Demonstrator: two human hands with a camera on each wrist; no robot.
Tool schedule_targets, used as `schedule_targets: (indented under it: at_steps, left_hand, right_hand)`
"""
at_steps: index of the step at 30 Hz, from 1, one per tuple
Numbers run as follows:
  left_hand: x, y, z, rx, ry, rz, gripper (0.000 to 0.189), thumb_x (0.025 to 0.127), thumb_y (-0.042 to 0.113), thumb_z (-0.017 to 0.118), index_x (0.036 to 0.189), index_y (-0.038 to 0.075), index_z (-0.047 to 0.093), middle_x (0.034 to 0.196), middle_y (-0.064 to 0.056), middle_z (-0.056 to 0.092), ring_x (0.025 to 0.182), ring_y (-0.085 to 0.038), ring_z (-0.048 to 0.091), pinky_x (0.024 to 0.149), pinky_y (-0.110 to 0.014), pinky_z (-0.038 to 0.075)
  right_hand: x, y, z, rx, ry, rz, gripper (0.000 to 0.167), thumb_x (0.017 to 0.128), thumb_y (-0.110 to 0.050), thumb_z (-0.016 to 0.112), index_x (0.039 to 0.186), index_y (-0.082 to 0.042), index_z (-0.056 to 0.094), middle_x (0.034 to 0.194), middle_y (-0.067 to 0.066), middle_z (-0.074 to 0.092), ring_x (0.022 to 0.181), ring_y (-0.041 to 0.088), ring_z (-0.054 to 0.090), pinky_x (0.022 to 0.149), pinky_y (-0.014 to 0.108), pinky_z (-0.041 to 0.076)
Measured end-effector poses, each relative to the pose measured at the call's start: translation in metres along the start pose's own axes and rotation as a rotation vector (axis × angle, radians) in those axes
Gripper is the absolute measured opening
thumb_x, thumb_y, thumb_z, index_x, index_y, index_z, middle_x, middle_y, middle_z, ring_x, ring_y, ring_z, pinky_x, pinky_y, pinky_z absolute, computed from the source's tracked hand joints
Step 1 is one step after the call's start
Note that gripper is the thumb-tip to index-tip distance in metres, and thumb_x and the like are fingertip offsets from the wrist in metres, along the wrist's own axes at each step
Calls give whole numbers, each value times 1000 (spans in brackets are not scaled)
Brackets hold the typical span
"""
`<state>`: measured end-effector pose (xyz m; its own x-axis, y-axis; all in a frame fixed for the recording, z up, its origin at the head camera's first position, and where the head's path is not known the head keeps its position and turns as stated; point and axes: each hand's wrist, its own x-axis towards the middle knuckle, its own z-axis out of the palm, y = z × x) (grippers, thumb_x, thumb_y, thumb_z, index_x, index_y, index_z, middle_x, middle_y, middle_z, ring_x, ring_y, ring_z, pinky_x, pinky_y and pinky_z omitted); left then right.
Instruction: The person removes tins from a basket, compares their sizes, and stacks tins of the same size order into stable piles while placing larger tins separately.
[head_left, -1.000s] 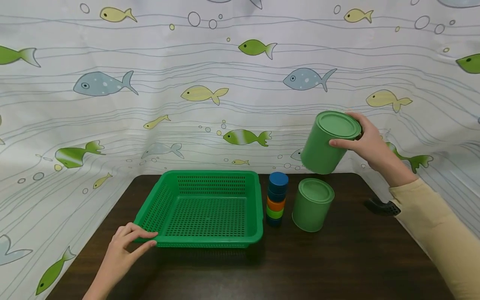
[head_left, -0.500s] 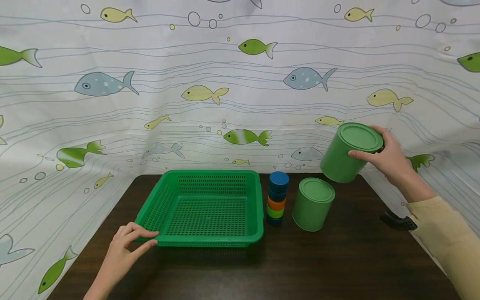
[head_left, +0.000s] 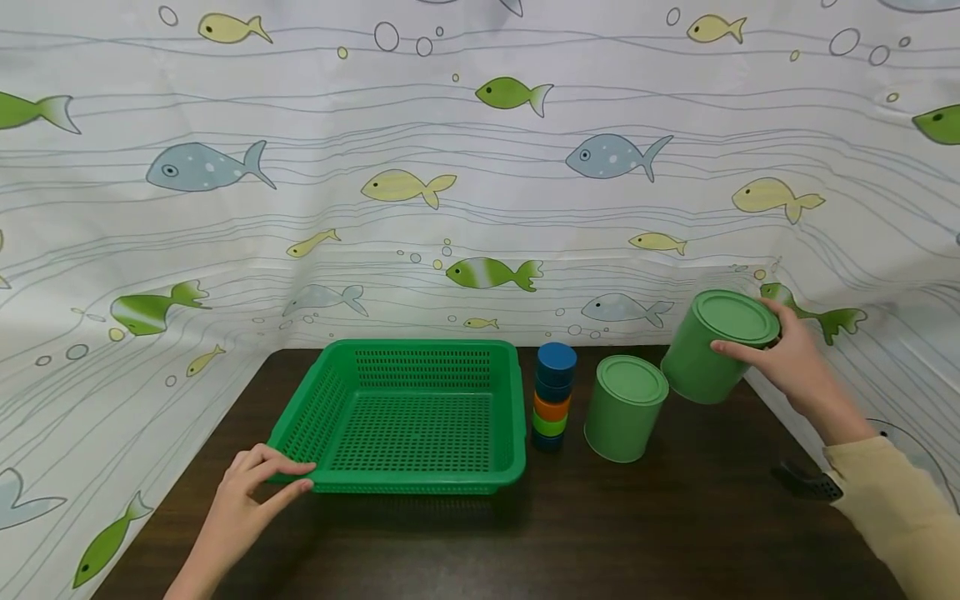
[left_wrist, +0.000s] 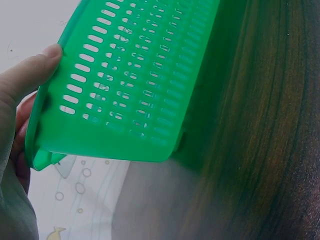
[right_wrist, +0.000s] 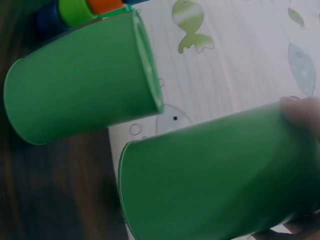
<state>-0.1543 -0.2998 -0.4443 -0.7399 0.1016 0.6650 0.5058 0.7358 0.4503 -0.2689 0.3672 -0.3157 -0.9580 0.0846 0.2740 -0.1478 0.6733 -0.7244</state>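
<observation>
My left hand (head_left: 251,492) pinches the near left corner of a green plastic basket (head_left: 420,482); in the left wrist view the thumb lies on the outside of the slotted wall (left_wrist: 115,90), the other fingers mostly hidden behind the rim. With my right hand (head_left: 795,358) I grip a green lidded can (head_left: 705,358) near its top, thumb on the near side. The can is slightly tilted, and its base appears just above the table in the right wrist view. A second green can (head_left: 626,412) stands upright to its left, with a gap between them (right_wrist: 80,80).
A stack of blue, orange and lime round pieces (head_left: 552,396) stands between the basket and the standing can. The dark wooden table (head_left: 562,533) meets a fish-patterned curtain (head_left: 480,208) at the back and sides. A black strap-like piece (head_left: 808,481) juts from my right sleeve.
My right hand has carried the held can rightward and down, from above the standing can to beside it. My left hand and the basket have not moved.
</observation>
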Motion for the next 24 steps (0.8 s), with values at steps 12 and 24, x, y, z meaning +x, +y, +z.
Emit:
schedule_targets:
  at_steps: [12,24]
  left_hand:
    - [1,0,-2,3,-3,1,47,62,-7,86,95,25,78,90,17,57,89,-1,40,78,-18,25]
    - [1,3,-2,1,-4,-6,44,63,-6,86,95,23,79,89,13,58,90,-1,40,78,-19,25]
  right_hand:
    - [-13,30,15,-21,-3,-1,100,89,-33,74,159,-5,8,149,32,31,110,17,49,71,12,39]
    - [-23,55,27,-49,-53,-1,101,86,-34,78,159,-9,12,144,30,38,102,1,42,80,33,44]
